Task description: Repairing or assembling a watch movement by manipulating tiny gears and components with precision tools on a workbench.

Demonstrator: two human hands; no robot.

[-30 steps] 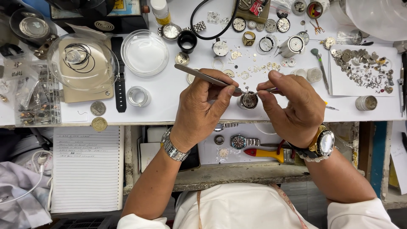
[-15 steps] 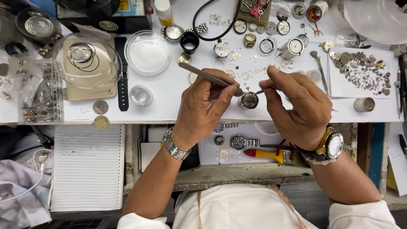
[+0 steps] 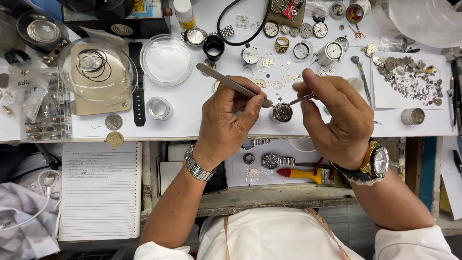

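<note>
Two hands work over one small round watch movement (image 3: 282,112) sitting on a white workbench (image 3: 192,115), between the hands. The left hand (image 3: 231,123) pinches one pair of long tweezers (image 3: 236,86) between thumb and fingers, its tip touching the movement's edge. The right hand (image 3: 337,120) grips one thin metal tool (image 3: 301,99) in closed fingertips, pointing at the same movement.

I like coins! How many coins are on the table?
2. A silver coin lies below the glass dome; a gold coin sits just under it at the table's front edge. Others may hide among the small parts.
</note>
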